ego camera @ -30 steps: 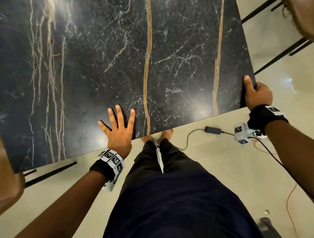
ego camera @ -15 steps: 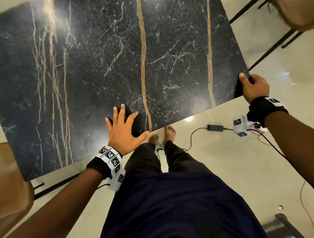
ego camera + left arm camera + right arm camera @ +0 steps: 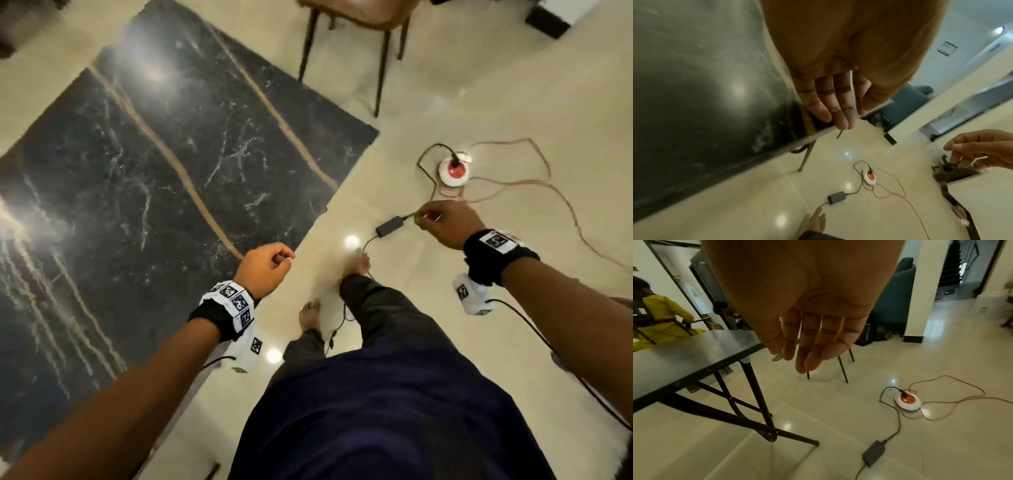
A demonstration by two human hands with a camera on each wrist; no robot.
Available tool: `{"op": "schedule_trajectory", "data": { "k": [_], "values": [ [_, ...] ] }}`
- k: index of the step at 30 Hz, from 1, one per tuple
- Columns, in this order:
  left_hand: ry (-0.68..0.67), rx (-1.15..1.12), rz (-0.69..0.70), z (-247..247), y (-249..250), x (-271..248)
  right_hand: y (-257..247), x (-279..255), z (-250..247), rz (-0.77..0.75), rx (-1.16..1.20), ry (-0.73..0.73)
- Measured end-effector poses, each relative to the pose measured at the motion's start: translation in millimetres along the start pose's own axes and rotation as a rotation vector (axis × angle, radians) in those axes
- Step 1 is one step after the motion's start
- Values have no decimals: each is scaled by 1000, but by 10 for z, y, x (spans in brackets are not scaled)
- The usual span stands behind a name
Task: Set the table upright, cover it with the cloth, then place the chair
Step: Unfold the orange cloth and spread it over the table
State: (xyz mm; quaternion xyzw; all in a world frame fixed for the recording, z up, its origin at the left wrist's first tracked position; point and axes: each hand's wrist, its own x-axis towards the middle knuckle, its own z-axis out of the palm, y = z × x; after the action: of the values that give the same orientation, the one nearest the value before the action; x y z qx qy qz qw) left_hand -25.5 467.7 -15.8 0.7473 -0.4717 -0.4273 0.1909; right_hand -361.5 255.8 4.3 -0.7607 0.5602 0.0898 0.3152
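The table (image 3: pixel 164 192) stands upright on its dark folding legs (image 3: pixel 756 394); its top is black marble with tan streaks, and nothing covers it. My left hand (image 3: pixel 263 270) hangs just past the table's near edge, fingers relaxed and holding nothing (image 3: pixel 838 113). Off to the right of the table, my right hand (image 3: pixel 442 226) hovers over the floor, loosely curled and holding nothing (image 3: pixel 801 353). A brown chair (image 3: pixel 359 17) with thin dark legs stands beyond the table's far right corner. No cloth is in view.
A white and red power socket (image 3: pixel 454 169) with orange and black cables and a black adapter (image 3: pixel 390 226) lie on the tiled floor to the right. My bare feet (image 3: pixel 359 263) stand beside the adapter cable. A person in yellow (image 3: pixel 663 318) sits behind the table, a blue sofa (image 3: pixel 898 296) further back.
Both hands have let go of the table. The left palm lifted off the top, and the right hand left the corner and moved right. The table now lies further to my left.
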Motion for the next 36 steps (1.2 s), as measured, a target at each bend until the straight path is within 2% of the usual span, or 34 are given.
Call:
{"op": "schedule_trajectory", "data": {
  "k": [9, 16, 22, 31, 36],
  "values": [
    [-452, 441, 161, 1055, 912, 495, 1423, -1206, 555, 387, 196, -55],
    [-678, 749, 218, 2107, 1740, 768, 2566, -1887, 866, 609, 444, -49],
    [-754, 966, 269, 3093, 2754, 1021, 3455, -2379, 827, 696, 597, -37],
    [-857, 1078, 556, 4896, 4669, 1357, 4726, -3168, 604, 926, 882, 165],
    [-930, 1172, 714, 6032, 5477, 1454, 5576, -3552, 442, 1102, 1008, 301]
  ]
}}
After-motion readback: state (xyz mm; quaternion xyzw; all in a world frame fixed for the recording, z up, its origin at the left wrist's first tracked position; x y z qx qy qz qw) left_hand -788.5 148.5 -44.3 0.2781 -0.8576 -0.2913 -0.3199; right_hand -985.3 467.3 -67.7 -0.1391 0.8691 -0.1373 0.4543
